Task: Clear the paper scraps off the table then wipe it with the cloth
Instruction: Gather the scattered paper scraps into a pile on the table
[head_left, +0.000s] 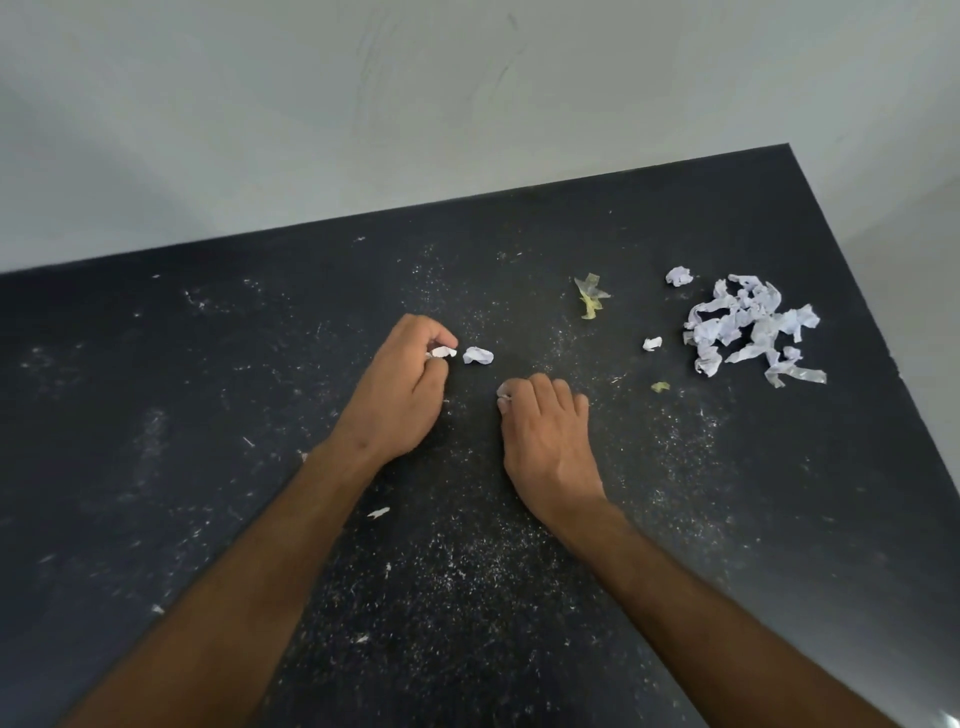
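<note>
On the dark speckled table (208, 364), my left hand (402, 389) pinches a small white paper scrap (443, 352) between thumb and fingers. Just right of it lies a loose crumpled scrap (478, 355). My right hand (545, 431) rests knuckles-up at the table's middle, fingers curled over a small white scrap (504, 391) at its fingertips. A pile of crumpled white scraps (748, 325) lies at the far right, with a single ball (679, 276) behind it and a small bit (652, 343) to its left. No cloth is in view.
A yellowish clear tape piece (589, 296) lies beyond my right hand, and a tiny yellow bit (660, 386) to its right. White dust and small flakes (378, 513) cover the table. The table's right edge (883, 338) drops off beside the pile; a pale wall stands behind.
</note>
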